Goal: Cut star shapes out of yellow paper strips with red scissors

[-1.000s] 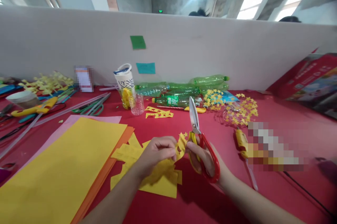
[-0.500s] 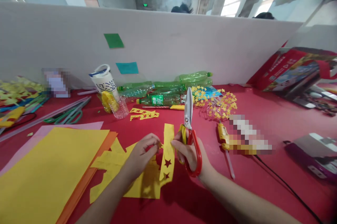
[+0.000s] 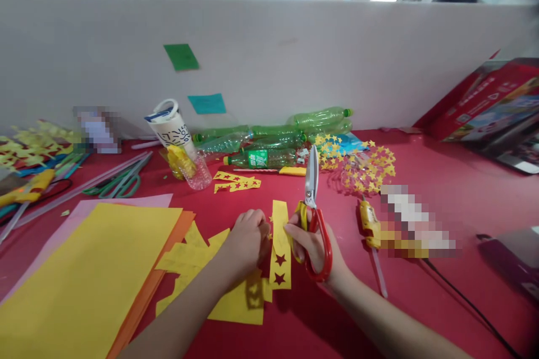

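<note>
My right hand (image 3: 318,244) is closed around red-and-yellow-handled scissors (image 3: 311,182), whose blades point up and look closed. Between its thumb and fingers it also pinches an upright yellow paper strip (image 3: 281,230) with star-shaped holes near the lower end. Just left of the strip, my left hand (image 3: 249,238) is curled with its fingertips together. Small yellow bits show at those fingertips, but what they grip is hidden. Below the left forearm lie yellow paper offcuts (image 3: 185,258).
Yellow sheets (image 3: 92,275) are stacked at the left over orange and pink ones. Green plastic bottles (image 3: 273,158), a white cup (image 3: 169,123) and star-cut strips (image 3: 236,181) lie further back. Yellow star decorations (image 3: 370,168) and a glue gun (image 3: 370,224) with a cord are at right.
The camera view has tilted down and shifted slightly left. My left hand has turned, its back now covering more of the fingers. The right hand keeps hold of scissors and strip.
</note>
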Demonstrator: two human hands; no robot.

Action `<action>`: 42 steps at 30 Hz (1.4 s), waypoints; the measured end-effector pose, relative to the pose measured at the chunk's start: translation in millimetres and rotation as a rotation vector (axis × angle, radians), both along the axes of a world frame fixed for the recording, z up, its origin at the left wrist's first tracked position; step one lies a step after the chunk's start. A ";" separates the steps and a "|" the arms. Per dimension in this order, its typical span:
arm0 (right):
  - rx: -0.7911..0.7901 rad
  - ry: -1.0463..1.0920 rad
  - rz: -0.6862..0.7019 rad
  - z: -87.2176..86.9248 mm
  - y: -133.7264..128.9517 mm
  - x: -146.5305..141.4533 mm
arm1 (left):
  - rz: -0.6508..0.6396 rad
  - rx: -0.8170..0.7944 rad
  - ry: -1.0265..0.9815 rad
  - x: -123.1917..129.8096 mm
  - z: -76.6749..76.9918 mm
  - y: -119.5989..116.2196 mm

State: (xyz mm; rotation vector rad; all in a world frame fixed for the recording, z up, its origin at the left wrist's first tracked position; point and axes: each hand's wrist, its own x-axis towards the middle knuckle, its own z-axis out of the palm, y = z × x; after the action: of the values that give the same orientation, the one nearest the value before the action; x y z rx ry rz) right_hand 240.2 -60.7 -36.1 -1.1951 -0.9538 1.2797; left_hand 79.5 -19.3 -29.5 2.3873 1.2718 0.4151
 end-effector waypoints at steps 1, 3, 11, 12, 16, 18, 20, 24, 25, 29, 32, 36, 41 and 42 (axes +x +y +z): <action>-0.002 -0.009 0.003 0.7 0.3 -0.2 | 0.008 0.006 0.004 0.0 -0.4 1.9; -0.004 -0.030 0.004 1.8 1.4 -0.3 | -0.010 0.005 0.013 -0.8 -0.7 6.8; 0.002 -0.136 -0.050 19.0 13.0 0.1 | -0.002 -0.472 -0.528 -8.0 31.9 21.0; 0.004 -0.151 -0.059 24.9 15.2 -1.1 | -0.029 -0.557 -0.589 -8.9 39.1 21.5; 0.049 -0.204 -0.084 55.0 25.2 -10.5 | -0.077 -0.592 -0.590 -13.3 66.8 28.5; 0.089 -0.235 -0.095 69.3 30.1 -16.6 | -0.070 -0.545 -0.581 -17.0 78.6 34.5; 0.115 -0.260 -0.103 79.8 34.3 -22.7 | -0.057 -0.525 -0.574 -22.0 88.1 39.5; 0.111 -0.286 -0.079 88.9 38.7 -30.9 | -0.039 -0.532 -0.553 -33.0 96.3 43.3; 0.106 -0.292 -0.067 89.5 38.9 -31.3 | -0.043 -0.537 -0.547 -35.4 96.1 43.8; 0.099 -0.302 0.030 88.2 38.3 -24.4 | -0.018 -0.532 -0.568 -44.9 93.5 50.3; 0.097 -0.296 0.109 83.9 38.9 -16.6 | 0.071 -0.499 -0.685 -52.9 94.5 57.8; 0.044 -0.266 0.215 79.6 40.9 -19.5 | 0.083 -0.549 -0.739 -56.4 97.3 59.5; 0.014 -0.191 0.184 82.2 39.9 -32.3 | -0.036 -0.694 -0.663 -46.0 94.4 49.4; 0.021 -0.186 0.162 83.1 39.7 -32.5 | -0.054 -0.711 -0.646 -44.4 93.9 47.6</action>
State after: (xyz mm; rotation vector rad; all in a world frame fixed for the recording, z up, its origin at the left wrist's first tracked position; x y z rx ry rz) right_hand 207.6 -21.0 47.0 -1.2566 -1.2174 1.2972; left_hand 35.1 28.2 64.4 1.5079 0.8513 0.5444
